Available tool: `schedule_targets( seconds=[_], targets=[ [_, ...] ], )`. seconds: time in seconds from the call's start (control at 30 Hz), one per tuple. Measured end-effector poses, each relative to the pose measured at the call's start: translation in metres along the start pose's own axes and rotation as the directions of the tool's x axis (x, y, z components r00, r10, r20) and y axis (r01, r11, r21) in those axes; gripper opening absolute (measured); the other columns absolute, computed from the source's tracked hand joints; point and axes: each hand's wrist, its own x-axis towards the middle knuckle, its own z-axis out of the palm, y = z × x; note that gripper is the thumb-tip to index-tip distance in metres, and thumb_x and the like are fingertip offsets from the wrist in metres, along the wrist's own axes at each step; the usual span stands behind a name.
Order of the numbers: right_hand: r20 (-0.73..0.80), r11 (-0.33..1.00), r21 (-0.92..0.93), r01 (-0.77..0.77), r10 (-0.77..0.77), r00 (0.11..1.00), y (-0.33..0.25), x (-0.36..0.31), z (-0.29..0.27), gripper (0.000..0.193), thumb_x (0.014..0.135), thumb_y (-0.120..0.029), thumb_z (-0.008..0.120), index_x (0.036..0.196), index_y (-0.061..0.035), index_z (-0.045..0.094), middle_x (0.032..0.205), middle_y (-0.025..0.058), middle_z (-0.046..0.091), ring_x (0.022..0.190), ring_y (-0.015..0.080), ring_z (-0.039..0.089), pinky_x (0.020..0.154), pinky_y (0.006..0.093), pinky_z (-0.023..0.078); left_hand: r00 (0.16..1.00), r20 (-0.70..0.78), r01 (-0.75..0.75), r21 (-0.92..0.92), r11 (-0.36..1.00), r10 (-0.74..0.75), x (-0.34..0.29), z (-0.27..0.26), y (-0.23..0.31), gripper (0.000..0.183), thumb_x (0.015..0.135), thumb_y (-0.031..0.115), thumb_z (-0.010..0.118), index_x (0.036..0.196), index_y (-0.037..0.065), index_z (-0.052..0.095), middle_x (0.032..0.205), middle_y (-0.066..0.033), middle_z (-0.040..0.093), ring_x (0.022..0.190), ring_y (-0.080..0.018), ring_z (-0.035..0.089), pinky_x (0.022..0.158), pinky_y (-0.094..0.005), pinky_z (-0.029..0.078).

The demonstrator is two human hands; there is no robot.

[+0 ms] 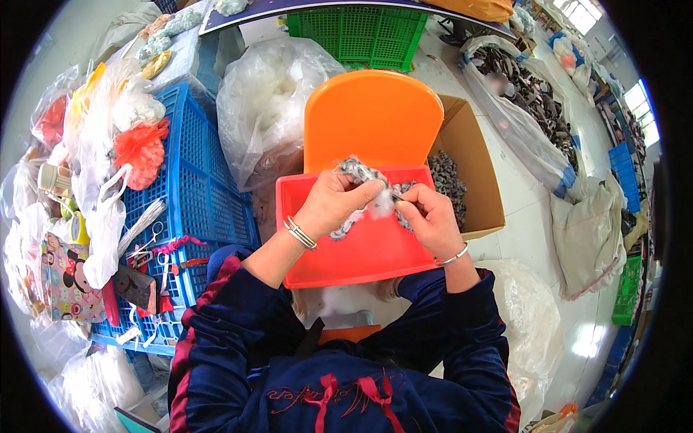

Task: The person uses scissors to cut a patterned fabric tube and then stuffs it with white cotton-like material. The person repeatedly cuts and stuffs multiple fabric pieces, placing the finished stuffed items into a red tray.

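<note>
My left hand (pixel 328 202) is closed around a fuzzy grey-and-white piece (pixel 357 170), its thumb pressed against the piece. A tuft of white stuffing (pixel 380 205) shows at the piece's edge, between my two hands. My right hand (pixel 432 222) pinches close beside the tuft; something thin and dark shows at its fingertips, too small to name. Both hands are over a red plastic tray (pixel 350 268) across my lap. More grey-and-white fuzzy material (pixel 343 229) lies in the tray, partly hidden by my hands.
An orange chair (pixel 373 119) stands just beyond the tray. Left of it sits a clear bag of white stuffing (pixel 271 101). Blue crates (pixel 195 151) at my left carry bags, scissors (pixel 154 234) and a phone-like dark object (pixel 135 289). A cardboard box (pixel 480 173) holds grey fuzzy pieces.
</note>
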Motion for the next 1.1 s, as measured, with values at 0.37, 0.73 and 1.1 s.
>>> schedule_targets(
  seconds=[0.37, 0.73, 1.1],
  targets=[
    [-0.006, 1.0, -0.007, -0.004, 0.004, 1.0, 0.0, -0.001, 0.003, 0.009, 0.088, -0.005, 0.064, 0.086, 0.0009, 0.058, 0.069, 0.0016, 0.052, 0.06, 0.0063, 0.045, 0.054, 0.0228, 0.038, 0.995, -0.079, -0.062, 0.064, 0.996, 0.067, 0.005, -0.009, -0.005, 0.013, 0.091, 0.017, 0.065, 0.091, 0.004, 0.068, 0.075, 0.0056, 0.059, 0.066, -0.0012, 0.048, 0.058, -0.0201, 0.04],
    [-0.036, 0.995, 0.102, -0.021, 0.024, 0.999, 0.005, -0.001, 0.013, 0.008, 0.088, -0.004, 0.063, 0.086, 0.0006, 0.057, 0.071, -0.001, 0.052, 0.062, 0.004, 0.044, 0.056, 0.0216, 0.038, 0.998, -0.069, -0.007, -0.002, 1.0, 0.006, 0.0, 0.001, -0.006, 0.013, 0.091, 0.015, 0.064, 0.091, 0.002, 0.068, 0.077, 0.0014, 0.062, 0.065, -0.0041, 0.051, 0.06, -0.0198, 0.041],
    [-0.034, 0.998, 0.059, -0.017, 0.019, 0.999, -0.003, 0.002, 0.009, 0.006, 0.087, -0.003, 0.063, 0.086, 0.0007, 0.058, 0.07, 0.0012, 0.053, 0.06, 0.006, 0.045, 0.054, 0.023, 0.038, 0.977, -0.193, -0.104, -0.061, 0.993, 0.091, 0.0, 0.002, -0.005, 0.016, 0.09, 0.014, 0.065, 0.096, 0.001, 0.07, 0.076, 0.0013, 0.063, 0.066, -0.004, 0.051, 0.06, -0.0197, 0.042]
  ],
)
